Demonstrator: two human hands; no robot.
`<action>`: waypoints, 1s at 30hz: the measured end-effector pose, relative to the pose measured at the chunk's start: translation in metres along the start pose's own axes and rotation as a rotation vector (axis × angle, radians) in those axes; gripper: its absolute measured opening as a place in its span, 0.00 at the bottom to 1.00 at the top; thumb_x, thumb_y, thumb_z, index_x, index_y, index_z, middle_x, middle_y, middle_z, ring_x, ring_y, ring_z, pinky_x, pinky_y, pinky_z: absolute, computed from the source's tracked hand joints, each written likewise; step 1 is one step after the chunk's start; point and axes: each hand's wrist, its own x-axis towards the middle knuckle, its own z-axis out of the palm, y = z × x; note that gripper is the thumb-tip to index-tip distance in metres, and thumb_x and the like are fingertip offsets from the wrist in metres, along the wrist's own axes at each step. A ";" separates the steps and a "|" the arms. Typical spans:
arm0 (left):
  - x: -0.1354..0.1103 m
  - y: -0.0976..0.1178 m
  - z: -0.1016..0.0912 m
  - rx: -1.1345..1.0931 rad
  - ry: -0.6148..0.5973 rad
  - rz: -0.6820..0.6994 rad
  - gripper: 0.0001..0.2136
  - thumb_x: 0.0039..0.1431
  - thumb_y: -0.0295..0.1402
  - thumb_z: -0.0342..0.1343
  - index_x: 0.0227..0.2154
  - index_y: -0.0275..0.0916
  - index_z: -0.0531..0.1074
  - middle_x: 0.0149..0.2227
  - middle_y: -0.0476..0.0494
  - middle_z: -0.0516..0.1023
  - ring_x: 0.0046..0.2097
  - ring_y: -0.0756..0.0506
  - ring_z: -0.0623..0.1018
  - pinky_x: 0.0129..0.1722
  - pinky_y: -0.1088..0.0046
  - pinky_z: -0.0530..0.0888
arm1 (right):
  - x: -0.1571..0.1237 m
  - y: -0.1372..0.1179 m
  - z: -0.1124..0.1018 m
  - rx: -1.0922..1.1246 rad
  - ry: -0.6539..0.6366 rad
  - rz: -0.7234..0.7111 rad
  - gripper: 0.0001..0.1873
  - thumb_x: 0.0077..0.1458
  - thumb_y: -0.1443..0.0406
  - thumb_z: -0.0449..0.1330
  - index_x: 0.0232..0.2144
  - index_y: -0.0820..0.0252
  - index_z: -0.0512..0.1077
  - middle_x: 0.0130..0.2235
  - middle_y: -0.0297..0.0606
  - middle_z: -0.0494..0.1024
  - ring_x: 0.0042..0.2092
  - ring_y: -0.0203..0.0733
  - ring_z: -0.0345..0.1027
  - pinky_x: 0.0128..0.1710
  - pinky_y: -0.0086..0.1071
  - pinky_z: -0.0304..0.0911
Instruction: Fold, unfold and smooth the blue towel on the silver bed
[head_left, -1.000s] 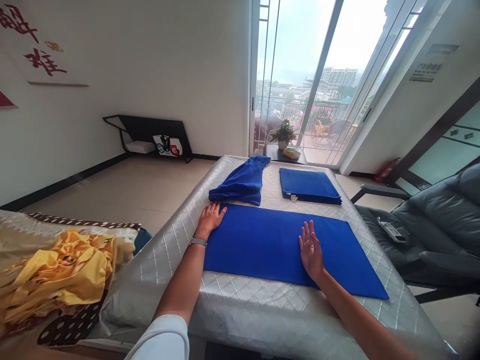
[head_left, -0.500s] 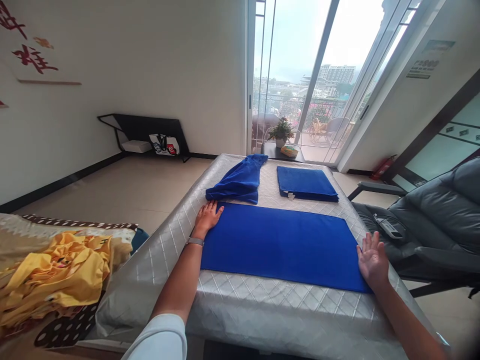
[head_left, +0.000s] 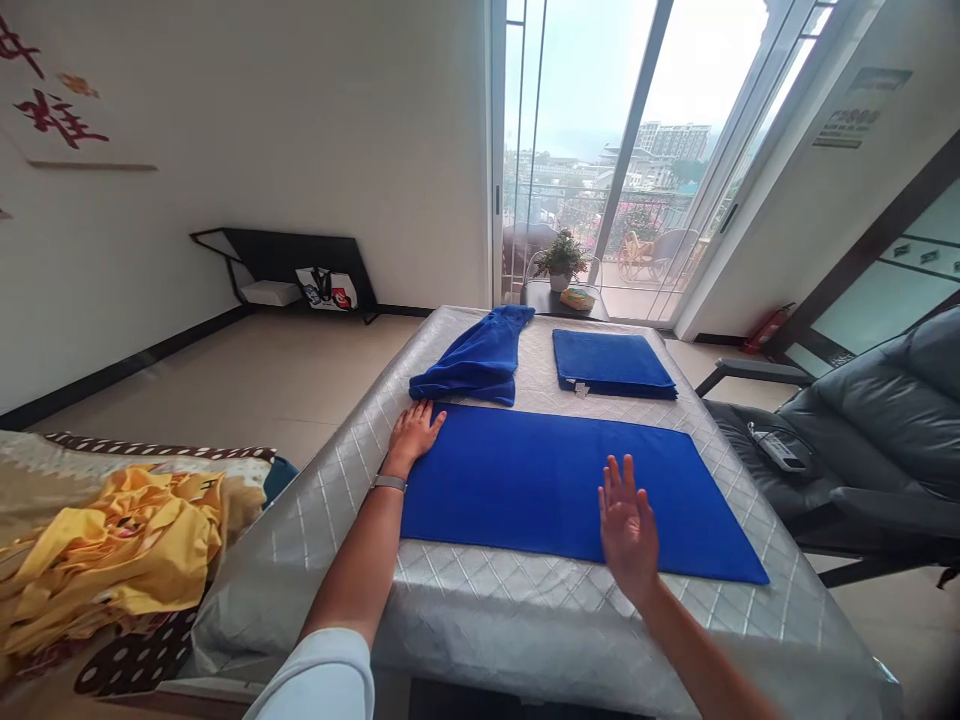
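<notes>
A blue towel [head_left: 517,485] lies spread flat across the near part of a table with a silvery quilted cover [head_left: 525,595]. My left hand [head_left: 414,434] rests on the towel's far left corner, fingers stretched out. Over the right half of the towel is my right hand [head_left: 628,525], fingers extended and palm partly showing, holding nothing; whether it touches the cloth I cannot tell. Behind, a crumpled blue towel [head_left: 480,360] lies at the left. A folded stack of blue towels [head_left: 615,362] with a white tag sits at the right.
A dark padded armchair [head_left: 885,430] with a white remote-like device [head_left: 780,450] stands to the right. At the left are yellow clothes [head_left: 142,540] on bedding. Beyond the table, a potted plant [head_left: 561,260] stands on a small dark stand before the glass door.
My right hand has moved left from the towel's right edge to over its right half. My left hand has stayed at the far left corner.
</notes>
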 end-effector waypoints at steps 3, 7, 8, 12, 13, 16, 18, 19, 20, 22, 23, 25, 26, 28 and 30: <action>0.000 0.001 0.000 0.002 -0.006 -0.006 0.32 0.73 0.49 0.33 0.68 0.31 0.58 0.71 0.34 0.58 0.71 0.38 0.57 0.70 0.56 0.52 | -0.010 0.023 0.031 -0.032 -0.096 0.057 0.29 0.63 0.42 0.49 0.66 0.27 0.59 0.71 0.14 0.55 0.74 0.40 0.37 0.73 0.48 0.27; 0.000 0.001 0.001 0.007 -0.011 -0.005 0.31 0.73 0.48 0.35 0.68 0.30 0.57 0.71 0.34 0.58 0.72 0.39 0.56 0.71 0.58 0.50 | -0.015 0.035 0.035 -0.091 -0.144 0.130 0.33 0.62 0.39 0.49 0.68 0.29 0.54 0.72 0.13 0.51 0.74 0.39 0.33 0.73 0.47 0.25; 0.000 0.001 0.000 0.007 -0.013 -0.007 0.31 0.73 0.48 0.35 0.69 0.31 0.57 0.71 0.34 0.58 0.72 0.39 0.56 0.71 0.58 0.50 | -0.015 0.034 0.031 -0.104 -0.147 0.135 0.33 0.63 0.39 0.48 0.68 0.29 0.54 0.72 0.12 0.51 0.74 0.39 0.32 0.73 0.46 0.24; -0.001 0.001 0.000 -0.007 -0.009 -0.001 0.32 0.73 0.48 0.34 0.68 0.30 0.57 0.71 0.33 0.58 0.72 0.39 0.56 0.71 0.58 0.51 | -0.011 0.019 0.004 -0.146 -0.099 0.113 0.31 0.62 0.39 0.49 0.66 0.25 0.57 0.71 0.10 0.52 0.74 0.38 0.34 0.73 0.46 0.26; -0.001 0.001 -0.001 -0.014 -0.007 0.004 0.32 0.73 0.48 0.34 0.68 0.31 0.57 0.71 0.33 0.58 0.72 0.39 0.56 0.71 0.57 0.51 | -0.009 0.014 -0.006 -0.157 -0.071 0.103 0.31 0.62 0.39 0.49 0.65 0.25 0.58 0.71 0.10 0.53 0.74 0.39 0.34 0.74 0.46 0.27; -0.002 0.001 -0.001 -0.033 0.004 0.006 0.31 0.72 0.48 0.34 0.69 0.33 0.57 0.71 0.34 0.58 0.72 0.38 0.56 0.70 0.55 0.52 | -0.003 -0.003 -0.040 -0.193 0.032 0.061 0.29 0.61 0.39 0.50 0.64 0.25 0.61 0.71 0.11 0.54 0.74 0.39 0.36 0.74 0.45 0.30; -0.002 0.001 -0.002 -0.033 0.003 0.002 0.31 0.72 0.49 0.34 0.69 0.34 0.57 0.71 0.35 0.58 0.72 0.38 0.56 0.70 0.55 0.52 | 0.002 -0.016 -0.067 -0.221 0.100 0.028 0.29 0.62 0.39 0.49 0.63 0.25 0.62 0.71 0.11 0.55 0.74 0.38 0.37 0.74 0.45 0.31; -0.002 0.001 -0.002 -0.030 -0.001 0.001 0.31 0.72 0.49 0.34 0.69 0.34 0.57 0.71 0.35 0.58 0.72 0.38 0.56 0.70 0.55 0.52 | 0.004 -0.023 -0.081 -0.234 0.137 0.009 0.29 0.62 0.39 0.49 0.63 0.25 0.62 0.71 0.11 0.55 0.74 0.38 0.38 0.74 0.45 0.31; -0.002 0.001 -0.002 -0.026 -0.006 0.000 0.31 0.73 0.49 0.33 0.69 0.34 0.57 0.71 0.35 0.58 0.72 0.39 0.56 0.71 0.56 0.51 | 0.007 -0.030 -0.094 -0.250 0.173 -0.009 0.29 0.62 0.39 0.49 0.63 0.25 0.61 0.71 0.11 0.55 0.74 0.38 0.38 0.74 0.45 0.31; -0.002 0.001 -0.002 -0.021 -0.013 -0.006 0.32 0.73 0.50 0.32 0.69 0.34 0.57 0.71 0.35 0.57 0.72 0.39 0.56 0.71 0.56 0.51 | 0.011 -0.045 -0.119 -0.287 0.241 -0.038 0.30 0.61 0.39 0.49 0.64 0.26 0.60 0.71 0.12 0.54 0.74 0.39 0.38 0.74 0.46 0.31; -0.002 0.001 -0.002 -0.022 -0.015 -0.007 0.32 0.73 0.50 0.32 0.69 0.33 0.57 0.71 0.35 0.57 0.72 0.39 0.56 0.71 0.56 0.51 | 0.012 -0.052 -0.130 -0.302 0.273 -0.049 0.31 0.61 0.38 0.48 0.65 0.26 0.60 0.72 0.13 0.53 0.74 0.39 0.38 0.74 0.46 0.31; -0.002 0.001 -0.002 -0.025 -0.014 -0.005 0.32 0.73 0.50 0.32 0.69 0.33 0.57 0.71 0.35 0.57 0.72 0.38 0.56 0.70 0.55 0.52 | 0.016 -0.065 -0.149 -0.319 0.330 -0.063 0.34 0.60 0.37 0.46 0.66 0.28 0.57 0.72 0.15 0.51 0.74 0.39 0.37 0.74 0.46 0.30; -0.002 0.001 -0.002 -0.027 -0.012 -0.003 0.32 0.73 0.50 0.32 0.69 0.33 0.57 0.71 0.35 0.57 0.72 0.38 0.56 0.70 0.55 0.52 | 0.017 -0.071 -0.156 -0.324 0.356 -0.068 0.36 0.60 0.36 0.45 0.67 0.30 0.56 0.73 0.17 0.50 0.74 0.40 0.37 0.74 0.46 0.30; -0.002 0.001 -0.001 -0.027 -0.006 0.002 0.32 0.73 0.49 0.33 0.69 0.32 0.57 0.71 0.34 0.57 0.72 0.38 0.56 0.70 0.55 0.52 | 0.020 -0.078 -0.167 -0.336 0.400 -0.076 0.39 0.59 0.36 0.44 0.69 0.32 0.54 0.73 0.20 0.49 0.74 0.40 0.37 0.74 0.47 0.30; -0.002 0.001 -0.001 -0.021 -0.001 0.002 0.32 0.73 0.49 0.33 0.69 0.32 0.57 0.71 0.34 0.57 0.72 0.38 0.56 0.70 0.55 0.52 | 0.022 -0.081 -0.175 -0.361 0.418 -0.083 0.40 0.58 0.35 0.45 0.69 0.33 0.53 0.73 0.21 0.48 0.74 0.41 0.37 0.74 0.47 0.30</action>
